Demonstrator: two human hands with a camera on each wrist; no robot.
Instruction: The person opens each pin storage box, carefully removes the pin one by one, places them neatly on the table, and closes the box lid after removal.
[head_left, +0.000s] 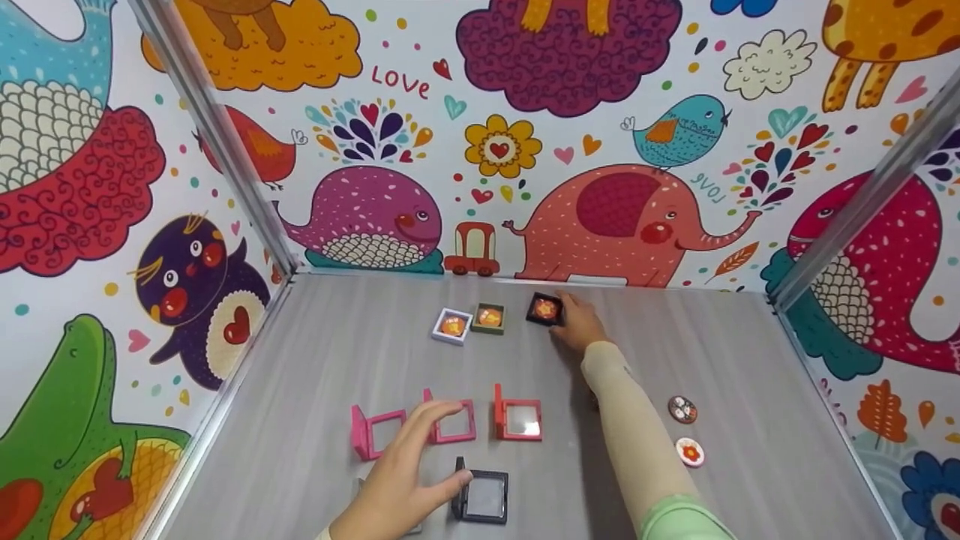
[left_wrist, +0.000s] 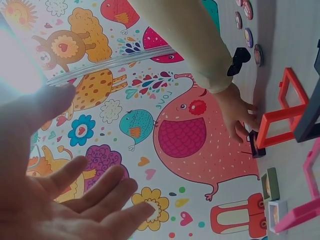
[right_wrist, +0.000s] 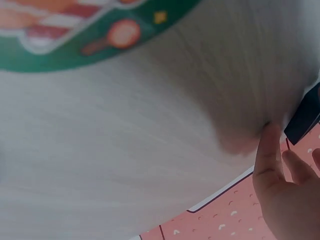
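At the back of the table, my right hand (head_left: 580, 321) is at the right side of a small black square box (head_left: 534, 308). Its extended fingertips are right at the box's edge. The box contains a round orange piece (head_left: 547, 308). In the right wrist view, one finger (right_wrist: 270, 150) reaches down to the tabletop beside the black box (right_wrist: 304, 118). My left hand (head_left: 401, 472), fingers spread and holding nothing, hovers over the front left. Below and around it stand a pink hinged case (head_left: 456, 421) and a black hinged case (head_left: 486, 495), lids raised.
A white box (head_left: 438, 335) and an olive box (head_left: 490, 328), each with a round orange piece, stand left of the black one. Another pink case (head_left: 385, 432) and a red case (head_left: 520, 420) are open. Two round badges (head_left: 682, 409) lie right of my arm. Patterned walls (head_left: 360, 285) enclose the table.
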